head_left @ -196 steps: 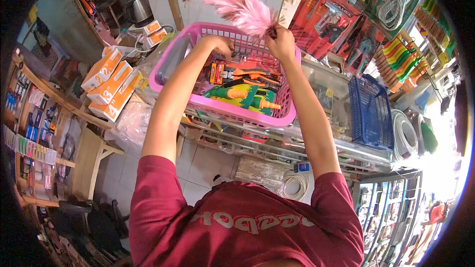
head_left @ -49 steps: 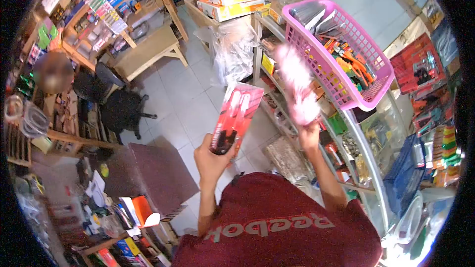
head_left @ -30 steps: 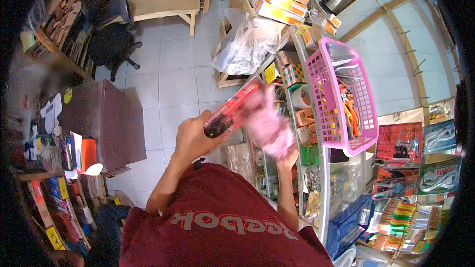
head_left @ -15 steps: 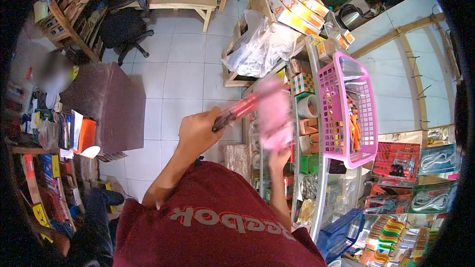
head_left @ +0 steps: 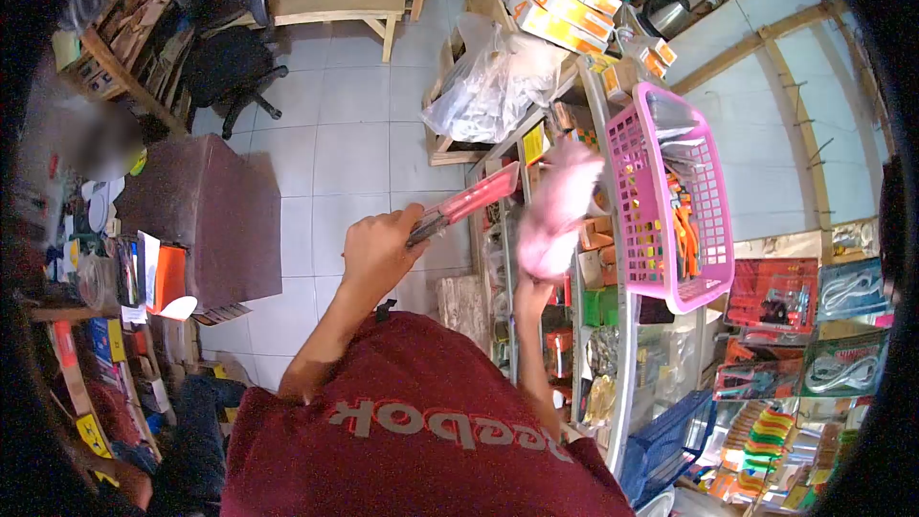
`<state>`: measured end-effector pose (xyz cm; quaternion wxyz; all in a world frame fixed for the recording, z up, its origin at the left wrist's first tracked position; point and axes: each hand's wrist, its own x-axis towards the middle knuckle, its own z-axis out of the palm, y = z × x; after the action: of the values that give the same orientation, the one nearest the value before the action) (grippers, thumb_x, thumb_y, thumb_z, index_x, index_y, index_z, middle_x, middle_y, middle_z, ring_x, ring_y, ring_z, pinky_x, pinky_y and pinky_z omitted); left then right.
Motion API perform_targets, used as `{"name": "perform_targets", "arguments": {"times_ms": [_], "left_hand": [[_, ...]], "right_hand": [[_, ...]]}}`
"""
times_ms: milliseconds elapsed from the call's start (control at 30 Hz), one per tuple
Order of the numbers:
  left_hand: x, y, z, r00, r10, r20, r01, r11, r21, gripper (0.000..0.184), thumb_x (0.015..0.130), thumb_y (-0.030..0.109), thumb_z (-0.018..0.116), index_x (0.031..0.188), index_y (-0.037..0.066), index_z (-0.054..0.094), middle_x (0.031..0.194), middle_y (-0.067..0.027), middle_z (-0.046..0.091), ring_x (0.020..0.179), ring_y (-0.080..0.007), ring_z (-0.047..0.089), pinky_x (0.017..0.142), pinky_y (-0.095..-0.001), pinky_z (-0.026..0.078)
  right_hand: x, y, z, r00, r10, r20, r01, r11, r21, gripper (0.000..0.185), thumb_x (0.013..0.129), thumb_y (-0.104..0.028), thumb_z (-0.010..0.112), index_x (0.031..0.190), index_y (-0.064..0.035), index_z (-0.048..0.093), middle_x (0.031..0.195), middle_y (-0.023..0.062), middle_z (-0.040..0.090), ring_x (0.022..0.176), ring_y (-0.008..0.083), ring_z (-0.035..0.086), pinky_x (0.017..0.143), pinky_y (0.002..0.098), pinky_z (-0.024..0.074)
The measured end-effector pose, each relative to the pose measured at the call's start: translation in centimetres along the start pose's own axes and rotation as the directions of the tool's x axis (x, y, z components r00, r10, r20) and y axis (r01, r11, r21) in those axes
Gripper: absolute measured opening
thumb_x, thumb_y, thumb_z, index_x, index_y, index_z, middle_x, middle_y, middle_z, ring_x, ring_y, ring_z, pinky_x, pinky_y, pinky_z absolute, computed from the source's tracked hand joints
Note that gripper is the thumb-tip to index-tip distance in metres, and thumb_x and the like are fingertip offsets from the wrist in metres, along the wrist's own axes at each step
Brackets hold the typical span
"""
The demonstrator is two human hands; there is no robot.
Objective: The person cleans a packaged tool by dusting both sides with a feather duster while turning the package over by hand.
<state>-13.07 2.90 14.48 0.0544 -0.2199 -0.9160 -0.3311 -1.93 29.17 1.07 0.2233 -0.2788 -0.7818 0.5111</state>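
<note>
My left hand (head_left: 379,251) is closed around the near end of a long, flat red plastic-wrapped package (head_left: 476,197). Dark, shiny parts show at the held end, but what is inside I cannot make out. The package slants up and to the right. In my right hand (head_left: 533,295) is a pink cloth (head_left: 560,211), smeared by motion and bunched upward from the fist. A small gap separates the cloth from the package's far end.
At the right, a pink plastic basket (head_left: 671,273) with orange-handled items stands on a glass display case (head_left: 624,354). Numbered boxes (head_left: 560,2) and clear plastic bags (head_left: 483,101) lie beyond. A brown cabinet (head_left: 239,220) and a black office chair (head_left: 228,67) stand left.
The pink cloth has swung right, off the far end of the red package, which now shows. My left hand keeps its grip on the package. The view has shifted slightly.
</note>
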Motion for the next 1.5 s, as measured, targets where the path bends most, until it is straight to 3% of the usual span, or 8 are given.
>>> {"name": "perform_targets", "arguments": {"times_ms": [133, 233, 600, 800, 1033, 1200, 1300, 1500], "left_hand": [[0.4, 1.1, -0.7, 0.990, -0.095, 0.104, 0.109, 0.985, -0.134, 0.033, 0.073, 0.026, 0.074, 0.099, 0.011, 0.059, 0.069, -0.0098, 0.063, 0.060, -0.0270, 0.062, 0.057, -0.0370, 0.049], [0.1, 1.5, -0.6, 0.969, -0.130, 0.208, 0.213, 0.870, -0.444, 0.035, 0.075, 0.020, 0.075, 0.104, 0.009, 0.059, 0.076, -0.0045, 0.063, 0.067, -0.0170, 0.062, 0.062, -0.0308, 0.049], [1.3, 5.1, 3.7, 0.851, -0.035, 0.524, 0.503, -0.234, -0.832, 0.063, 0.086, -0.002, 0.056, 0.140, 0.013, 0.026, 0.120, -0.0055, 0.051, 0.102, -0.0137, 0.057, 0.078, -0.0289, 0.055], [0.9, 6.3, 7.5, 0.846, 0.019, 0.533, 0.512, -0.311, -0.801, 0.048, 0.087, 0.007, 0.056, 0.131, 0.004, 0.037, 0.116, -0.0089, 0.056, 0.099, -0.0182, 0.060, 0.084, -0.0348, 0.053], [-0.1, 7.5, 11.5, 0.953, 0.071, 0.293, 0.293, -0.457, -0.840, 0.039, 0.093, 0.032, 0.045, 0.119, 0.004, 0.052, 0.108, -0.0112, 0.062, 0.095, -0.0213, 0.063, 0.084, -0.0395, 0.051], [-0.6, 12.8, 9.0, 0.963, 0.011, 0.270, 0.262, -0.282, -0.923, 0.040, 0.092, 0.036, 0.046, 0.119, 0.006, 0.052, 0.110, -0.0095, 0.060, 0.100, -0.0229, 0.059, 0.086, -0.0417, 0.048], [-1.3, 10.4, 10.2, 0.953, -0.045, 0.298, 0.268, -0.324, -0.907, 0.043, 0.092, 0.038, 0.046, 0.121, 0.006, 0.050, 0.110, -0.0089, 0.060, 0.099, -0.0228, 0.060, 0.086, -0.0411, 0.049], [-0.7, 11.3, 8.8, 0.947, -0.006, 0.320, 0.316, -0.147, -0.937, 0.048, 0.091, 0.042, 0.045, 0.123, 0.006, 0.048, 0.111, -0.0093, 0.059, 0.099, -0.0237, 0.060, 0.085, -0.0420, 0.049]], "right_hand": [[-0.9, 5.6, 0.9, 0.968, -0.249, -0.021, 0.249, 0.968, -0.012, 0.012, 0.081, -0.011, 0.056, 0.088, -0.0010, 0.058, 0.070, 0.0018, 0.054, 0.061, 0.0126, 0.050, 0.054, 0.0294, 0.0404], [-1.7, 7.0, 0.1, 0.985, 0.171, -0.008, -0.168, 0.978, 0.124, 0.009, 0.078, -0.012, 0.057, 0.076, -0.0044, 0.055, 0.061, -0.0006, 0.048, 0.050, 0.0092, 0.042, 0.045, 0.0277, 0.0330], [-6.6, 8.0, -2.1, 0.868, 0.319, 0.381, -0.477, 0.748, 0.461, 0.022, 0.088, -0.022, 0.061, 0.094, -0.0017, 0.062, 0.078, 0.0045, 0.060, 0.068, 0.0137, 0.057, 0.056, 0.0302, 0.0460], [-8.6, 6.0, -6.8, 0.966, 0.116, 0.229, -0.251, 0.615, 0.748, 0.008, 0.082, -0.007, 0.065, 0.083, -0.0003, 0.061, 0.073, 0.0028, 0.059, 0.073, 0.0120, 0.057, 0.067, 0.0271, 0.0468], [-6.5, 4.9, -12.6, 0.902, -0.140, 0.408, 0.125, 0.990, 0.064, 0.007, 0.078, -0.001, 0.065, 0.083, -0.0051, 0.065, 0.086, 0.0074, 0.067, 0.079, 0.0216, 0.064, 0.073, 0.0356, 0.0504], [-7.0, 3.4, -11.5, 0.938, 0.270, 0.217, -0.342, 0.816, 0.466, 0.023, 0.078, -0.016, 0.066, 0.097, -0.0025, 0.065, 0.093, 0.0118, 0.067, 0.082, 0.0247, 0.065, 0.073, 0.0387, 0.0508], [-5.8, 4.7, -12.6, 0.800, 0.336, 0.497, -0.183, 0.926, -0.332, 0.043, 0.074, -0.021, 0.068, 0.112, -0.0026, 0.058, 0.116, 0.0138, 0.060, 0.100, 0.0251, 0.059, 0.081, 0.0394, 0.0489], [-7.1, 7.9, -7.7, 0.995, 0.004, 0.102, -0.008, 0.999, 0.042, 0.023, 0.072, -0.011, 0.067, 0.092, 0.0000, 0.063, 0.083, 0.0170, 0.064, 0.078, 0.0318, 0.062, 0.072, 0.0392, 0.0498]]}}
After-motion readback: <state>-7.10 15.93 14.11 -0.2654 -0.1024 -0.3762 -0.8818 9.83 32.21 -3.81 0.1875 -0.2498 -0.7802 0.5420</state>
